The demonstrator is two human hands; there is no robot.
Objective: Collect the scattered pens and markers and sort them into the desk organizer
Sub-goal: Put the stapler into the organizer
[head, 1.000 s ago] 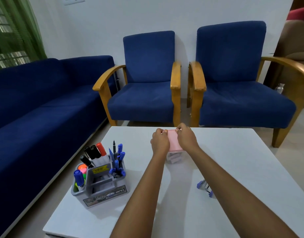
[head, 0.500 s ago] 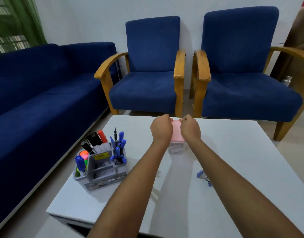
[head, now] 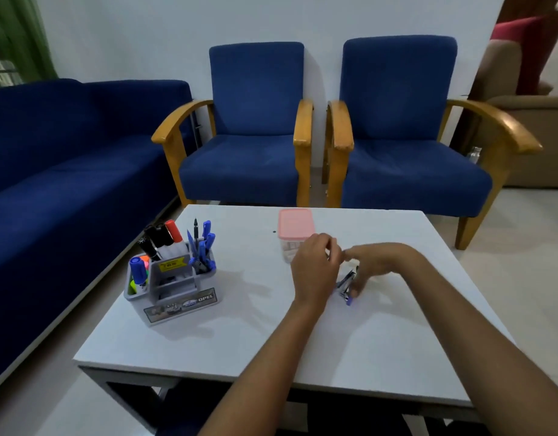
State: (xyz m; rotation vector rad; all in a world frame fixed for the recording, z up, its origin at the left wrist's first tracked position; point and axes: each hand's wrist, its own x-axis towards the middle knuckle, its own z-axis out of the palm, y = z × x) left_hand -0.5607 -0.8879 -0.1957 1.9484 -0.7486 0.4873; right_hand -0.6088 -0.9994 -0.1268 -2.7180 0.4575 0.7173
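— What sits on the worktop [head: 208, 335]?

— It is a smooth, matt white rectangle. On its left stands the desk organizer [head: 174, 286], a grey moulded plastic caddy with several compartments and a printed label strip along the front. The rear left compartment holds fat round-barrelled markers [head: 160, 239] with black and red caps; beside them, the rear right one holds slim blue pens [head: 202, 247] upright. The low front-left pocket holds a blue-capped marker and neon highlighters [head: 138, 272].

— And toward the far edge?

— A small box with a soft pink, round-cornered lid [head: 295, 223] over a clear body. It stands free, just beyond the left hand.

— The hands?

— The left hand [head: 314, 269] hovers above the worktop with fingers loosely curled, its grip closed on nothing I can see. The right hand [head: 375, 262] is bent down at the wrist, its fingers lowered onto a small stapler [head: 347, 284] of shiny metal with blue plastic ends, lying slantwise on the worktop. Whether that grip has actually clenched around it, I cannot tell; motion blur smears the fingertips.

— Behind it all?

— Two armchairs [head: 255, 121] in napped blue fabric with curved, varnished wooden arms, and a matching blue sofa [head: 51, 158] on the left.
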